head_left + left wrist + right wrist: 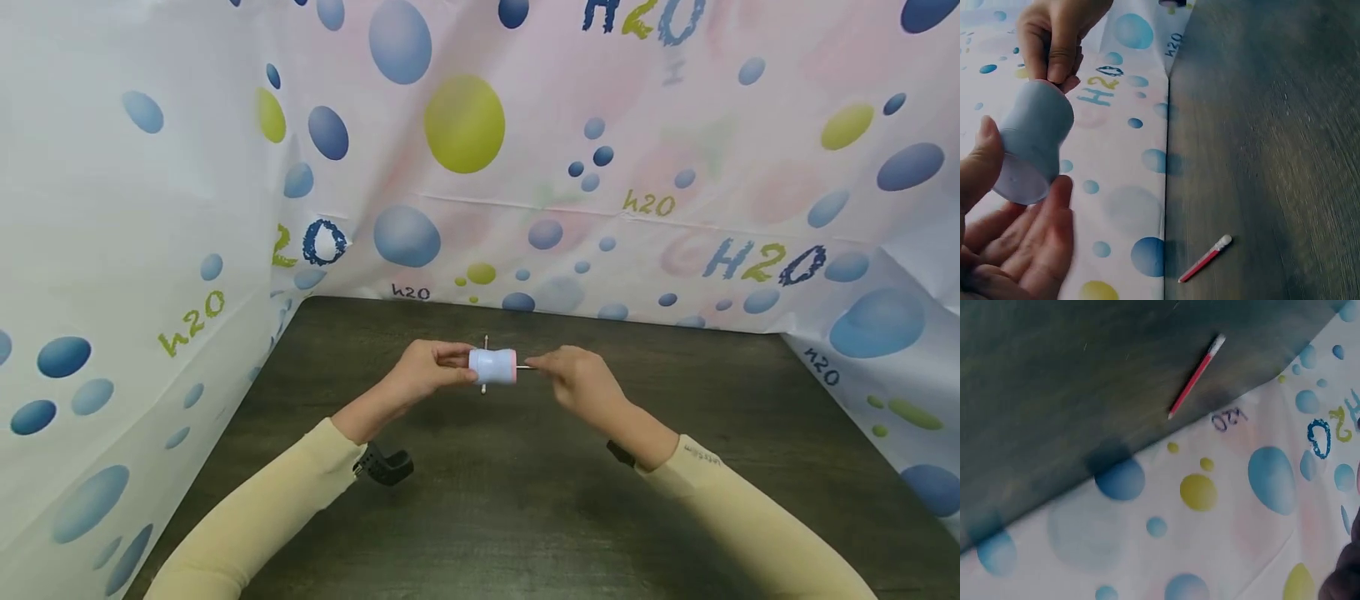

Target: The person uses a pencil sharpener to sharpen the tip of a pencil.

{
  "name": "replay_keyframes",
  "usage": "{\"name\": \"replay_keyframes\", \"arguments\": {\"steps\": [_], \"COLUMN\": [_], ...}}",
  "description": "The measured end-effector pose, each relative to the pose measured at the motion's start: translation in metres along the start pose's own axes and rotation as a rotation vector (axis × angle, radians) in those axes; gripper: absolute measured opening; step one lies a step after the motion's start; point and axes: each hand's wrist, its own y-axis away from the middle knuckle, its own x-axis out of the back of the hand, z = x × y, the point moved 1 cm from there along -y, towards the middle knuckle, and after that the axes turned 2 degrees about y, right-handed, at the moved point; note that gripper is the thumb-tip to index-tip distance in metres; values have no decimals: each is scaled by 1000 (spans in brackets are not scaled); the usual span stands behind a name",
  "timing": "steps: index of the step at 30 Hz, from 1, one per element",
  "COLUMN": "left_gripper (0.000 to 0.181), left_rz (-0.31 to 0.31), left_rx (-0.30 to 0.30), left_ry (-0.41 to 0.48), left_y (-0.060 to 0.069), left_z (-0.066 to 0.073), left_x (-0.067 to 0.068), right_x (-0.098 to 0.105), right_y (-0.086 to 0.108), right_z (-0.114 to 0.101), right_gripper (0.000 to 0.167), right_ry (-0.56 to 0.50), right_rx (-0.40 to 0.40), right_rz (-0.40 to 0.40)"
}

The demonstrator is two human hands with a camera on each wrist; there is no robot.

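My left hand [431,371] holds a light blue, waisted pencil sharpener [492,366] with a pink right end, thumb on one side and fingers on the other. From the right, my right hand [581,379] pinches a thin pencil [523,367] whose far end is inside the sharpener's pink end; only a short stretch of it shows. In the left wrist view the sharpener [1038,119] hides this pencil. A red pencil [1200,265] with a white end lies on the table, partly covered by the sharpener in the head view. The right wrist view catches only a dark bit of hand [1342,572].
The dark wood-look table [487,500] lies beneath both hands. White sheeting [525,167] printed with bubbles and "H2O" stands along its back and sides. Black straps [384,465] sit on the wrists, below pale yellow sleeves.
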Motion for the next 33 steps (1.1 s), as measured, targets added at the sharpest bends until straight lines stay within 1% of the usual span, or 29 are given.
{"name": "replay_keyframes", "arguments": {"steps": [2,4,6,8,10,11,12,13,14,16,19,20,22,24,25,26,27,28,29,31,32,33], "left_gripper": [53,54,54,54,53,53,53,52,52,51,54,58,71,82,85,84,80,77,75,75,74,70], "left_rz": [32,66,95,118,136,140,141,139,132,109,57,35,-31,-91,-112,-121,-128,-128,-131,-142,-158,-183], "left_rx": [-65,-144,-249,-361,-474,-521,-555,-581,-600,-609,-586,-570,-530,-478,-436,-389,-337,-270,-202,-71,-24,20], "left_ry": [-51,-134,-251,-357,-444,-473,-496,-515,-526,-525,-470,-431,-314,-196,-137,-86,-43,-13,9,33,26,23], "left_y": [1,3,5,7,10,11,11,12,12,12,12,13,12,11,10,8,7,6,5,4,4,4], "left_z": [2,3,5,6,6,6,6,5,4,2,-1,-2,-3,-3,-3,-3,-3,-3,-2,-2,-2,-1], "left_x": [-2,-5,-8,-11,-13,-15,-16,-17,-17,-19,-18,-18,-16,-14,-13,-11,-10,-8,-7,-6,-5,-6], "right_x": [3,6,8,9,9,8,8,7,7,6,9,11,13,16,17,17,18,18,18,17,15,14], "right_y": [-2,-3,-5,-6,-5,-5,-4,-4,-3,-2,0,1,3,6,7,8,9,10,11,13,14,14], "right_z": [1,6,12,20,26,29,31,33,34,34,30,28,24,20,17,15,13,12,10,8,7,7], "right_gripper": [20,21,25,30,33,32,32,32,32,33,39,38,37,34,32,29,26,24,24,30,34,38], "right_ry": [-136,-299,-482,-659,-807,-861,-890,-903,-904,-867,-747,-707,-630,-558,-517,-458,-382,-293,-201,-28,45,88], "right_rx": [-164,-343,-509,-637,-725,-756,-768,-764,-744,-695,-596,-567,-513,-441,-396,-326,-245,-164,-79,78,147,197], "right_rz": [-130,-262,-386,-492,-585,-623,-651,-671,-685,-684,-646,-630,-582,-501,-447,-378,-302,-218,-128,43,113,158]}}
